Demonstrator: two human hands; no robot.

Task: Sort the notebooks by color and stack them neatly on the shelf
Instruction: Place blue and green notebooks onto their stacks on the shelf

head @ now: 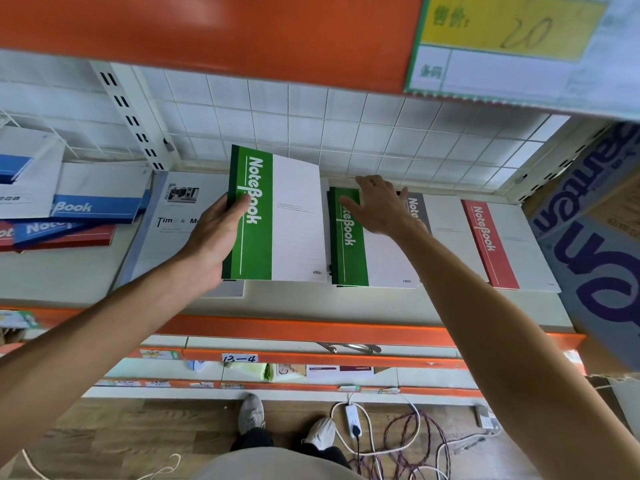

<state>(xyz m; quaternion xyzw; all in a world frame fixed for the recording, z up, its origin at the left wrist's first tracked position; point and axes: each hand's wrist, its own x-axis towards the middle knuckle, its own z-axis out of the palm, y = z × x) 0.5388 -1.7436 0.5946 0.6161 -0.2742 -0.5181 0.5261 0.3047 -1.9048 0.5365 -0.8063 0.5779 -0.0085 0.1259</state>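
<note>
Green notebook (277,220) gripped by left hand (214,237) at spine edge, right hand (379,206) flat, fingers relaxed, on green stack (349,258)

We read "NoteBook" in white on the green notebook (277,220) we're holding; same word, partly hidden, on the green one lying on the shelf (349,237), on the grey notebook (417,209) & the red notebook (488,244). Blue notebook (93,206) shows "Book". White booklet (173,216): "Tim & M…". Shelf tag (240,358): "13—4". Yellow price card (512,26): handwritten "20".
</note>
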